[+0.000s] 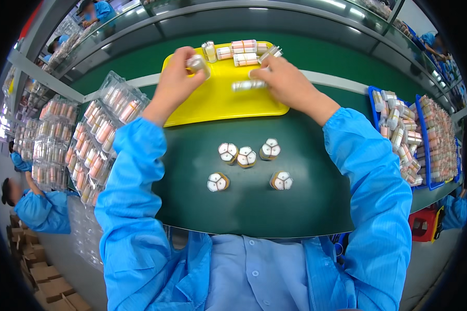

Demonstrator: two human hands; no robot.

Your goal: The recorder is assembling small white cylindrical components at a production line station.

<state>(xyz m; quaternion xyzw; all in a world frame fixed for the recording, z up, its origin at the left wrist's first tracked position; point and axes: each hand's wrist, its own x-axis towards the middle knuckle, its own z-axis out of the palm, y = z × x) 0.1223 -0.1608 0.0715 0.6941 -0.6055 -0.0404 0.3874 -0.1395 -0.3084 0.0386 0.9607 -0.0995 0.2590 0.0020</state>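
Observation:
My left hand (176, 78), over the left part of a yellow tray (223, 106), is closed around a small clear-and-white tube (197, 65), blurred by motion. Toward the tray's right side, the fingers of my right hand (285, 80) are pinched on a slim whitish tube (248, 85), also smeared. Just beyond those fingers, clear tubes (271, 52) lie at a slant. Several banded pink-and-white tubes (244, 47) rest along the tray's far edge, and one tube (209, 52) stands by my left hand. Nearer me, several three-tube bundles (246, 156) stand upright on the green table (233, 212).
Clear plastic packs of pink-and-white tubes (98, 135) are stacked at left. Blue bins (424, 150) full of similar tubes stand at right. A metal-railed green conveyor (316, 54) runs beyond the tray. Co-workers in blue (44, 210) are around, with cardboard boxes (54, 287) lower left.

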